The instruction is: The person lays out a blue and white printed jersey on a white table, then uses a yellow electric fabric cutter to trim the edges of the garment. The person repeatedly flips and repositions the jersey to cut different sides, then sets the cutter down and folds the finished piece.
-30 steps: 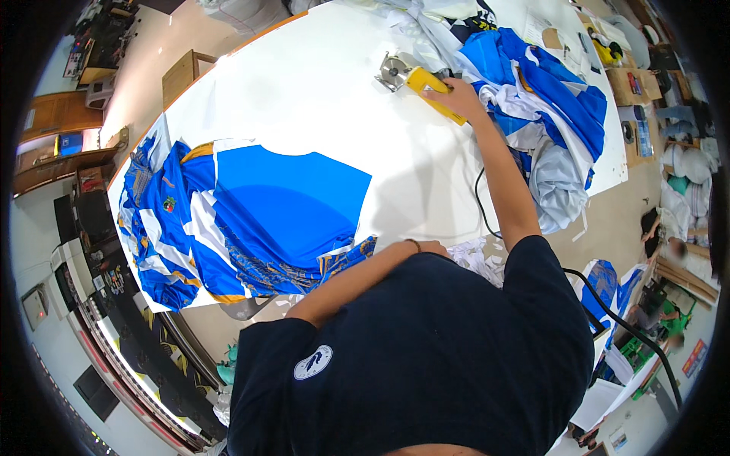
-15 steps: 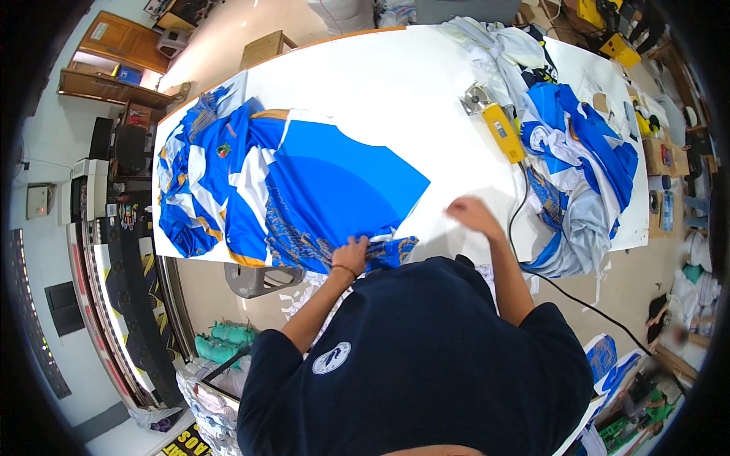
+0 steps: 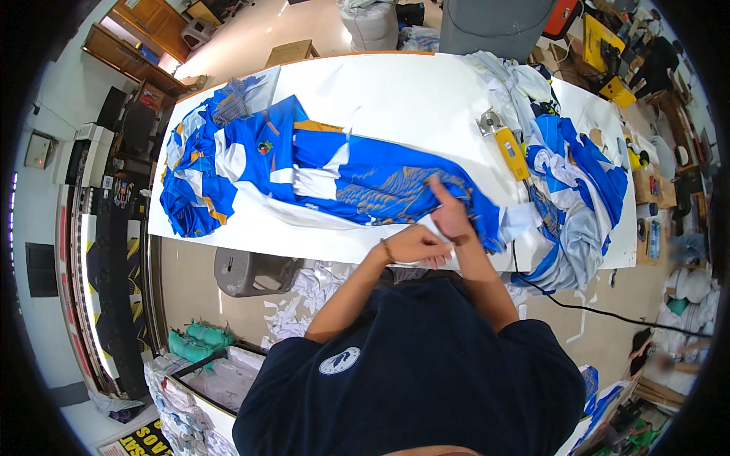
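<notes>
A long blue fabric piece with white patches and a gold wavy pattern lies stretched across the white table, its right end blurred by motion. My right hand is over the lower edge of that end, thumb raised and apart, with nothing visible in it. Close beside it, at the table's front edge, my left hand has loosely bent fingers pointing right, and no cloth shows in them. Left of the piece, a crumpled heap of blue, white and gold fabric adjoins it.
A yellow handheld cutter with a round metal head lies right of the fabric, its black cable running off the front edge. Beyond it is a pile of blue and white cloth. A grey stool and fabric scraps are below the table.
The blue fabric has swung over and extended rightward, its patterned part now facing up. My left hand has let go and moved right; my right hand has moved slightly left, beside it.
</notes>
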Action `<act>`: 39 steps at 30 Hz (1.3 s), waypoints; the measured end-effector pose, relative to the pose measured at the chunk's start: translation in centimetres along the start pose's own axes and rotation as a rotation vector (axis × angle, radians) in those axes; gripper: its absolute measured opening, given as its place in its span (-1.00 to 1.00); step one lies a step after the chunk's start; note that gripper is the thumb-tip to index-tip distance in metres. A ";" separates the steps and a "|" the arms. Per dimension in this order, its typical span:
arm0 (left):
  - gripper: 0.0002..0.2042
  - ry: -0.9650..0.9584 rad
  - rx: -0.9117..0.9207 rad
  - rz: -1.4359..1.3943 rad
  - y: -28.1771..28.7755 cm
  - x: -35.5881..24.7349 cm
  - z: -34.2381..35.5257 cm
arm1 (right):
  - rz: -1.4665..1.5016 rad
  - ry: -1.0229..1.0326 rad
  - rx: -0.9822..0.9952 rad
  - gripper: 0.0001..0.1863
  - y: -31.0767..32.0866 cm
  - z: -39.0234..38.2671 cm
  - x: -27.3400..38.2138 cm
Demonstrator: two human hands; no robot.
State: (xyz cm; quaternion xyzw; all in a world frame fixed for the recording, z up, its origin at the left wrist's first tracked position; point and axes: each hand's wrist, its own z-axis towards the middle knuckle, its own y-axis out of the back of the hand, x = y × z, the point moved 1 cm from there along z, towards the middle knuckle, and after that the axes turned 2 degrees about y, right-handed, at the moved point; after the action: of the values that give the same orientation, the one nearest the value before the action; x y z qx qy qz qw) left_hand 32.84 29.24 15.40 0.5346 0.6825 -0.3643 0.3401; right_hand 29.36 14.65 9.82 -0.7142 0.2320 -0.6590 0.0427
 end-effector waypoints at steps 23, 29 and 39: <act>-0.65 -1.291 -2.295 -0.161 23.0 4.3 -35.9 | 0.015 1.042 -0.873 -0.41 12.5 -6.5 28.6; -0.62 -1.386 -1.533 -1.093 38.5 6.9 -37.4 | 0.482 0.484 -0.490 -0.57 18.1 10.7 25.0; -0.57 -1.863 -1.025 -0.481 39.9 -14.1 -45.4 | 0.611 0.854 -0.174 -0.66 11.0 14.7 36.7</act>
State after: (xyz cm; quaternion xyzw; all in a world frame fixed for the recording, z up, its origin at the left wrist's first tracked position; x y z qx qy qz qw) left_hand 71.23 68.03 44.93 -0.3042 0.3145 -0.3556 0.8259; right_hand 41.39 -12.90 37.70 -0.2830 0.4800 -0.8270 0.0748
